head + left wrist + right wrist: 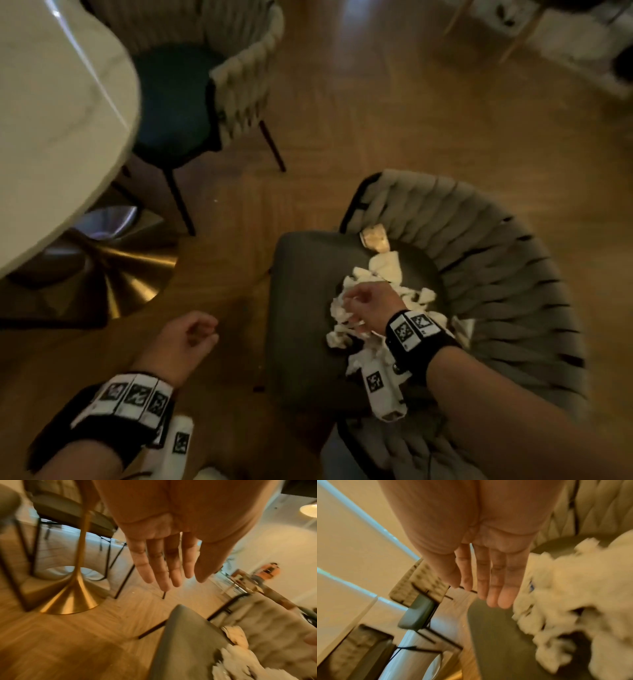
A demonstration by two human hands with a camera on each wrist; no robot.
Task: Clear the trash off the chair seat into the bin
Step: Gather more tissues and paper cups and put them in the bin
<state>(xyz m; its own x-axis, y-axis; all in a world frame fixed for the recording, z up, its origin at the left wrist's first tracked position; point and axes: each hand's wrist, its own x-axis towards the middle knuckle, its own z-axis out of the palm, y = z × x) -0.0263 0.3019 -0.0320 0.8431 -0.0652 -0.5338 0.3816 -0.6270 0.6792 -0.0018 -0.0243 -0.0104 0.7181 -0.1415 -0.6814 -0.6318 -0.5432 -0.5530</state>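
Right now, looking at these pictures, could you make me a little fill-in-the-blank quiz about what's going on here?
1. The white paper scraps lie on the grey seat of a ____.
2. The hand reaching over the scraps is the ____ hand.
3. The left hand holds ____.
4. The round table stands on a ____-coloured base.

Missing words: chair; right; nothing; gold

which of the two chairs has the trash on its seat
The nearer grey chair under the right hand: its seat holds the white paper scraps. The chair by the table shows a bare seat.
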